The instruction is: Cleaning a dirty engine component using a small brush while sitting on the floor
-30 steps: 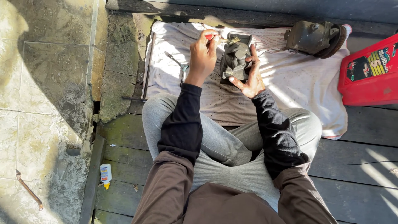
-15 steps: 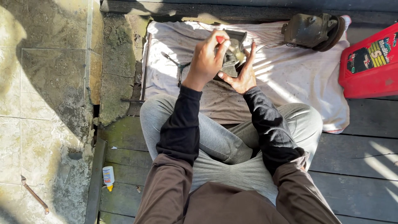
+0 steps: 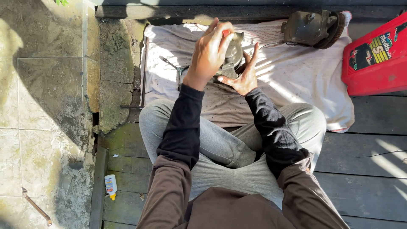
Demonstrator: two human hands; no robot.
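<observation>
Left hand [image 3: 210, 51] pinches a small red-tipped tool onto the grey metal engine part [image 3: 232, 53]; right hand [image 3: 243, 76], fingers spread, steadies it underneath.

Sunlit dark plank floor [image 3: 364, 144], weathered stone slabs [image 3: 38, 97]

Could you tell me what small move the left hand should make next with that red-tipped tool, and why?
Probably press the red-tipped tool onto the grey metal part: the left hand holds it right over the part, which the right hand props from beside.
</observation>
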